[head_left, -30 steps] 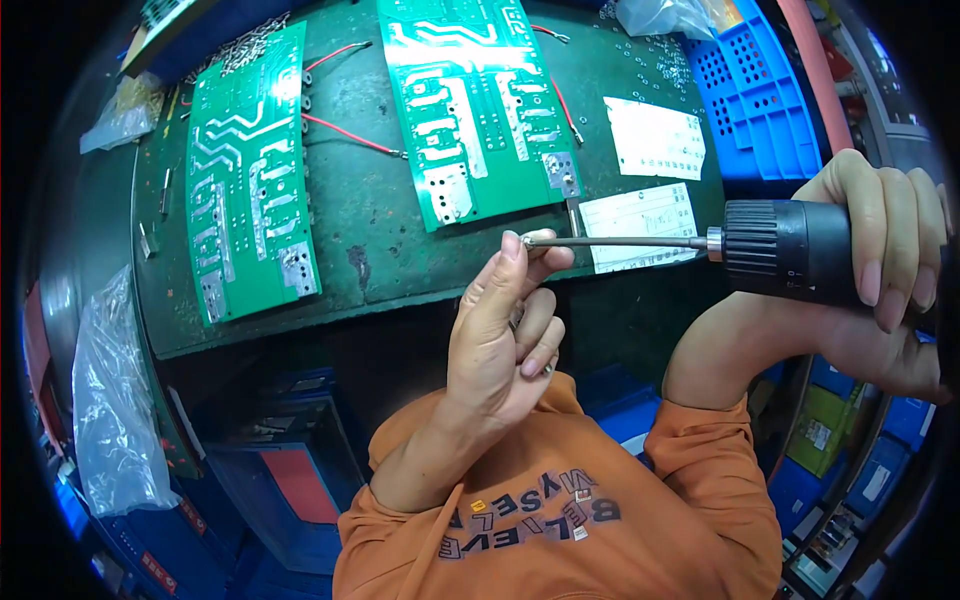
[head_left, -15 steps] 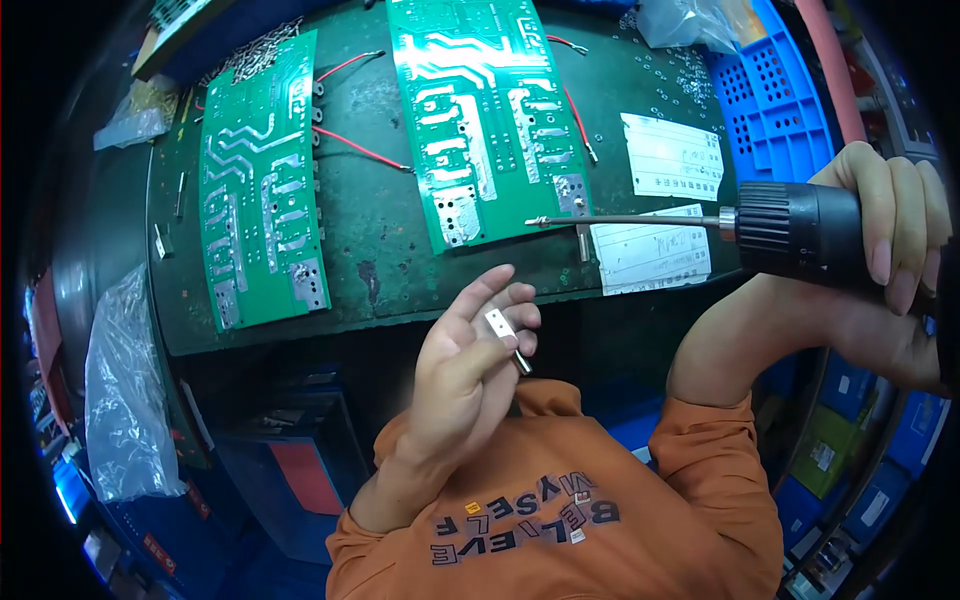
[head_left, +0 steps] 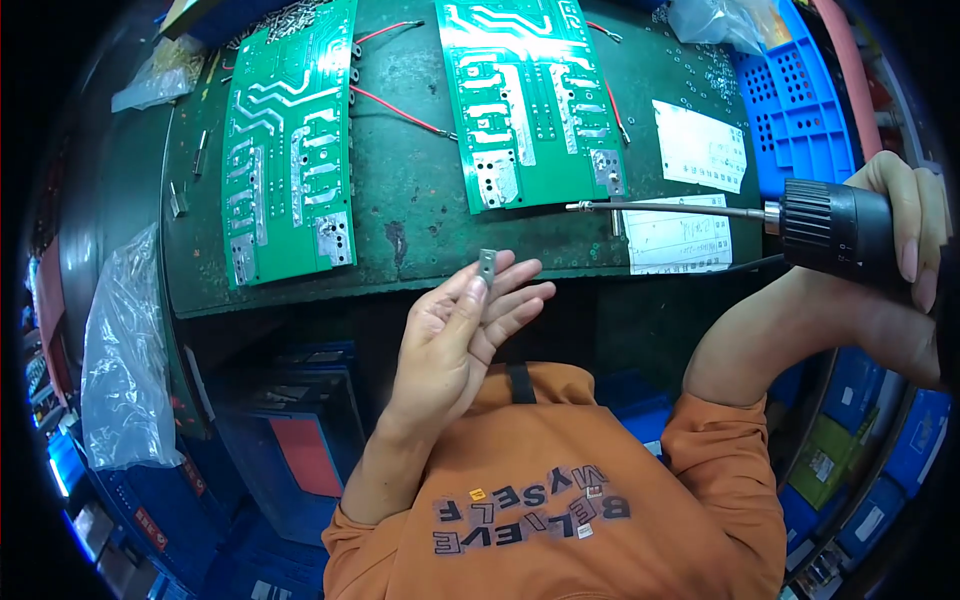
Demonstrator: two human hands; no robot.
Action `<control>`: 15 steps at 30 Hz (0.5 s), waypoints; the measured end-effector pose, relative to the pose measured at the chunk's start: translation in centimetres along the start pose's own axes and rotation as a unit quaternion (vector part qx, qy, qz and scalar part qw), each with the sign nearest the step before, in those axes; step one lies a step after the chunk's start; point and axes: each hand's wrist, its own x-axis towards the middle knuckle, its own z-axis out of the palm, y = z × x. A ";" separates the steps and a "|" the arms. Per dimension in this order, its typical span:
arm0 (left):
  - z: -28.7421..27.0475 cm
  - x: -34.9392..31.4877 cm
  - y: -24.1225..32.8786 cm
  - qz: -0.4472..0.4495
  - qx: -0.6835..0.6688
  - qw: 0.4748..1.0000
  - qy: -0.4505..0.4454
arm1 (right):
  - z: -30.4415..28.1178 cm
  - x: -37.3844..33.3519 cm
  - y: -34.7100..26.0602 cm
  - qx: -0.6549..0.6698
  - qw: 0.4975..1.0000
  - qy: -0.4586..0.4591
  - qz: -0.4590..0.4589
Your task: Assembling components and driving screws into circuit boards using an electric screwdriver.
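My left hand (head_left: 440, 345) is palm up just in front of the bench edge, pinching a small flat metal bracket with holes (head_left: 487, 264) between thumb and fingers; its other fingers are spread. At the right, my right hand (head_left: 908, 215) grips a black electric screwdriver (head_left: 835, 228). Its long bit (head_left: 690, 208) points left, the tip by the lower edge of the right-hand green circuit board (head_left: 545, 130). A second green circuit board (head_left: 290, 150) lies to the left. Both boards show silvery solder tracks, and red wires (head_left: 405, 110) stick out beside them.
Two paper slips (head_left: 700, 145) lie right of the boards, by a blue perforated basket (head_left: 800, 110). Small washers (head_left: 715, 75) are scattered at the far right. Loose metal pieces (head_left: 178, 198) sit on the left of the bench (head_left: 400, 190). A clear plastic bag (head_left: 130, 360) hangs at left.
My left hand has turned the bracket upright and moved left and toward the bench edge. The screwdriver tip has shifted slightly nearer me. The whole view has shifted too.
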 end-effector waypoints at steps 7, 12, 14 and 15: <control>0.4 1.9 0.0 0.006 0.078 0.994 0.075 | -0.2 -0.4 0.2 -0.008 1.000 0.006 0.004; 0.7 3.3 -0.9 0.088 0.084 0.988 0.091 | -0.7 -0.6 0.0 -0.009 1.000 0.009 0.010; 0.8 3.3 -1.1 0.101 0.077 0.989 0.079 | -0.4 -0.6 0.6 -0.011 1.000 0.010 0.012; 0.8 3.4 -1.2 0.115 0.071 0.989 0.065 | -0.3 -0.8 0.5 -0.011 1.000 0.011 0.014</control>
